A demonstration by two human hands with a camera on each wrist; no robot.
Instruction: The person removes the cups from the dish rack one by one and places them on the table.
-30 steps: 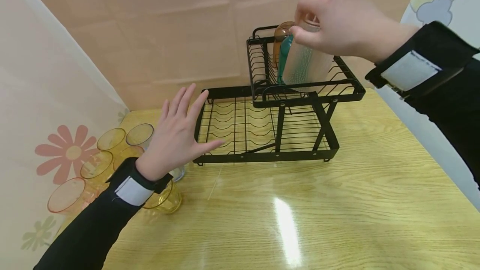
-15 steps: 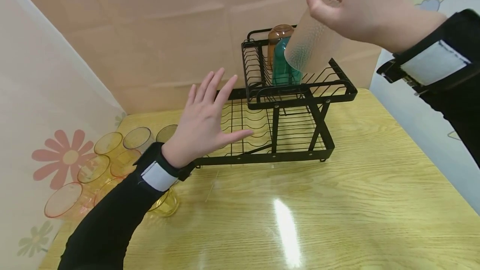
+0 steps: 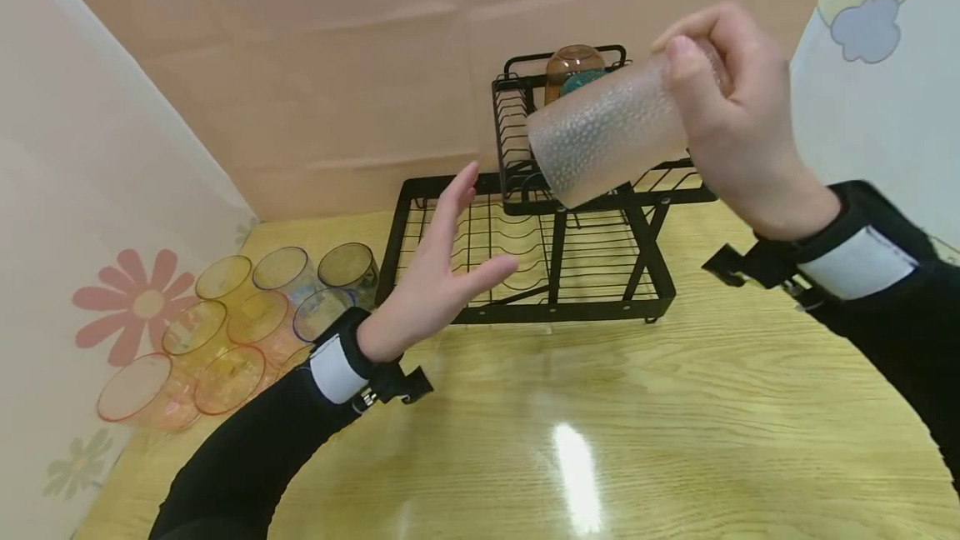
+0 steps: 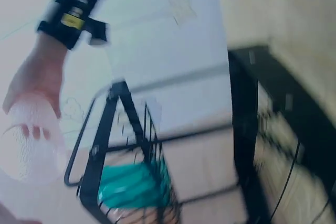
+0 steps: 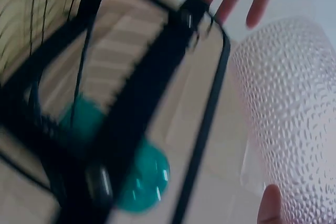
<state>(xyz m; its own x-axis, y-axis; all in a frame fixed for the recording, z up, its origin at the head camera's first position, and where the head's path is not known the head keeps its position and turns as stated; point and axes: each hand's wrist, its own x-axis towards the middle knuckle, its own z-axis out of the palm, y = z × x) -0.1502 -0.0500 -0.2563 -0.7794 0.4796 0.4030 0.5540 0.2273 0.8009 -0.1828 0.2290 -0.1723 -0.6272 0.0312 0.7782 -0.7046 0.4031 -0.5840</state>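
Note:
My right hand grips a clear dimpled drinking glass by one end. The glass is tilted almost onto its side, its other end pointing left, in front of the upper tier of a black dish rack. In the right wrist view the dimpled glass fills the right side. My left hand is held up with fingers extended and thumb spread, left of the glass and apart from it. On the upper tier stand a brown glass and a teal glass, partly hidden by the dimpled glass.
Several coloured glasses stand grouped at the left of the wooden table, among them a pink one, a blue-rimmed one and a dark one. A tan paper backdrop rises behind the rack.
My right hand has lifted the dimpled glass off the upper tier, drawn it back and tipped it from upright to nearly sideways. My left hand has moved right and turned edge-on.

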